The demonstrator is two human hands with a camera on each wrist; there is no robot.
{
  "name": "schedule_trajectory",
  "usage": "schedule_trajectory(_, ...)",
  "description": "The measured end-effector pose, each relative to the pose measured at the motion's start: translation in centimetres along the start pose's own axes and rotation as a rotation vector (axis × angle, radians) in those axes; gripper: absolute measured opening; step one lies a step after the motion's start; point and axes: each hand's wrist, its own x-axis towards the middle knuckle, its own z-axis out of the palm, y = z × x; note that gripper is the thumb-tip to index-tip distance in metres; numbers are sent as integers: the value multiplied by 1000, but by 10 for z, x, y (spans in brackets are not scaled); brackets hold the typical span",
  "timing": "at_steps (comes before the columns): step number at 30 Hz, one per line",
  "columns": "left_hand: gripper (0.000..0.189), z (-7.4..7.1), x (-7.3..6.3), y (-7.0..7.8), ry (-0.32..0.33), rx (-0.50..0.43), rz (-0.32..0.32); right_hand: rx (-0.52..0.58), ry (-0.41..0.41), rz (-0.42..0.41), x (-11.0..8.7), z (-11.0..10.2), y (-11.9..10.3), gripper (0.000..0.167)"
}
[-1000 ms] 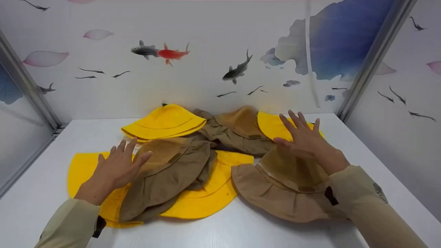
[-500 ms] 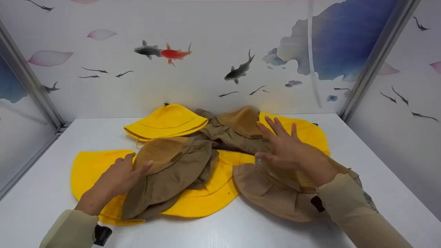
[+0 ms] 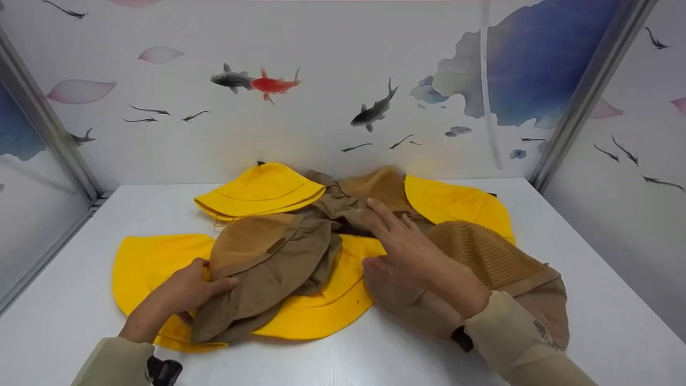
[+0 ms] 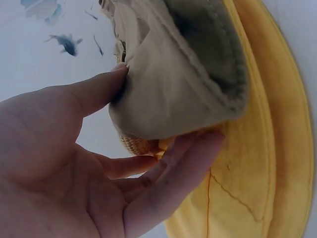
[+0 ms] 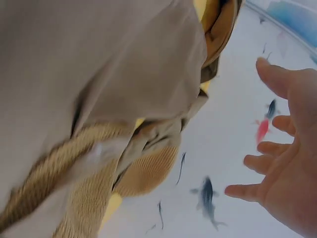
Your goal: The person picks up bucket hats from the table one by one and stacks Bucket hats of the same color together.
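My left hand [image 3: 185,289] is at the left edge of a brown bucket hat [image 3: 268,279] with a woven tan crown. In the left wrist view the thumb lies on the hat's cloth brim [image 4: 158,89] and the fingers curl beneath it. Under that hat are yellow bucket hats, one at left [image 3: 155,257] and one at centre [image 3: 337,300]. My right hand [image 3: 412,257] hovers with fingers extended, over the brim of another brown hat [image 3: 493,257], hiding part of it. The right wrist view shows that hand [image 5: 287,153] holding nothing, apart from the cloth.
Along the back lie a yellow hat [image 3: 262,187], a brown hat [image 3: 375,187] and another yellow hat [image 3: 455,201]. The hats overlap on a white table [image 3: 579,279]. A printed wall [image 3: 321,43] and metal posts [image 3: 589,102] enclose it.
My right hand has moved left and toward me, uncovering the right-hand brown hat's crown. My left hand has lowered and taken hold of the left brown hat's edge. The hats have barely moved.
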Motion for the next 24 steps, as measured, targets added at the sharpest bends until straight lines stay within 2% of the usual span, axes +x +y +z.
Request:
schedule_trajectory(7, 95, -3, 4, 0, -4, -38, 10, 50, -72, 49, 10, 9, -26, 82)
schedule_trajectory(12, 89, -3, 5, -2, -17, -58, 8, 116, -136, 121, 19, 18, -35, 78)
schedule_trajectory(19, 80, -1, 8, -3, -23, -92, -7, 300, -169, 266, 29, 29, -39, 74)
schedule_trajectory(24, 80, -1, 9, -6, -27, -139, 7, 481, -148, 370, 35, 40, -42, 59)
